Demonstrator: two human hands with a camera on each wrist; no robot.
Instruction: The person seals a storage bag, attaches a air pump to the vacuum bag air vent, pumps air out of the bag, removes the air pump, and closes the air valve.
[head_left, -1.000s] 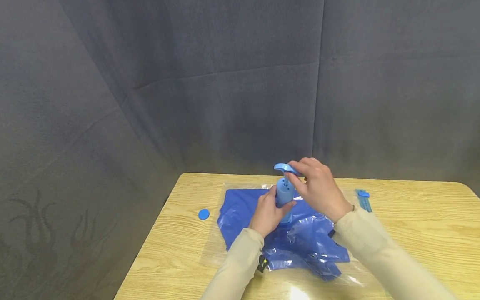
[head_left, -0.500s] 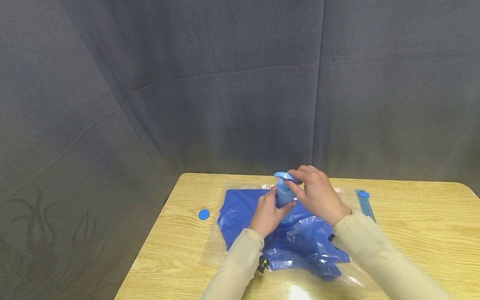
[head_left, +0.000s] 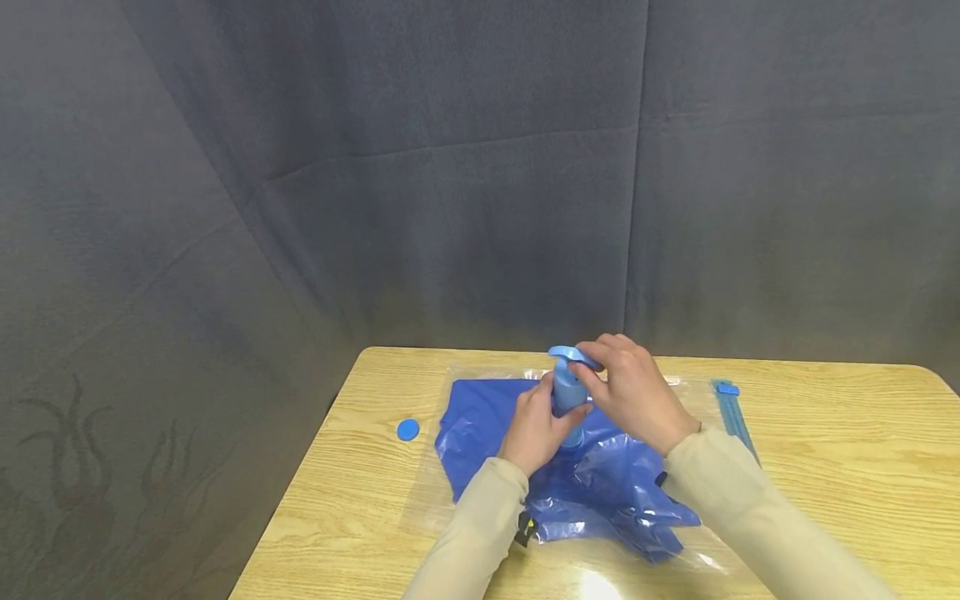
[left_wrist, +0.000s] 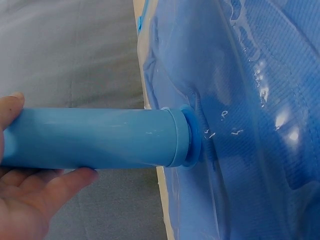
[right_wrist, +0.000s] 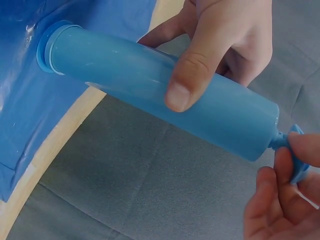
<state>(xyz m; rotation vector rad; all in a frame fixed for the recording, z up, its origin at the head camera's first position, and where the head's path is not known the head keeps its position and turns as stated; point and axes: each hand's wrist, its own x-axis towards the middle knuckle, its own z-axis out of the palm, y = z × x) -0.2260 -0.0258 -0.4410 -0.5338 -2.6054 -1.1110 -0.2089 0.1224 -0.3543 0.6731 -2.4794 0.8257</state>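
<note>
A light blue hand pump (left_wrist: 100,137) stands on the round blue valve (left_wrist: 195,145) of a clear plastic storage bag (head_left: 427,500). Inside the bag lies a folded blue garment (head_left: 480,417). My left hand (head_left: 534,429) grips the pump's barrel, thumb on one side and fingers round the other. The pump's curved handle (head_left: 566,353) is pinched between the thumb and fingers of my right hand (head_left: 636,392). In the right wrist view only a short piece of the plunger rod (right_wrist: 279,141) shows between handle and barrel.
A round blue cap (head_left: 408,429) lies on the wooden table (head_left: 847,433), left of the bag. A blue zip slider (head_left: 727,388) sits on the bag's teal strip at the right. Grey curtains hang behind the table.
My right hand has pushed the pump handle down, so the plunger rod has gone into the barrel. In the last half second it has barely moved. My left hand stays in place.
</note>
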